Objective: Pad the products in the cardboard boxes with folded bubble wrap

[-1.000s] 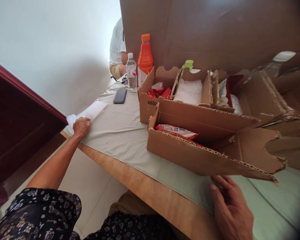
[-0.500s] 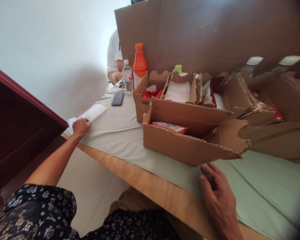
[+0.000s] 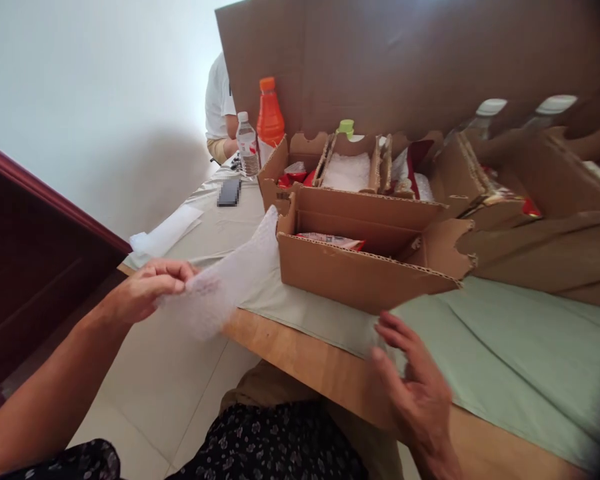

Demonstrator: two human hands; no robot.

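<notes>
Pinched at one end by my left hand is a translucent sheet of bubble wrap, smeared by motion and slanting up toward the front box. More white wrap lies flat at the table's left end. My right hand is over the table's front edge, fingers apart and nothing in them. Just beyond its fingertips stands an open cardboard box. Inside that box is a red and white packet, partly hidden by the front wall.
Behind are more cardboard bins with red packets and bubble wrap pieces. An orange bottle, a clear water bottle and a dark phone-like object are at the far left. A person in a white shirt sits beyond. Tall cardboard stands behind.
My left hand has lifted a sheet of bubble wrap off the left end of the table and brought it nearer, to the right. My right hand has shifted slightly left.
</notes>
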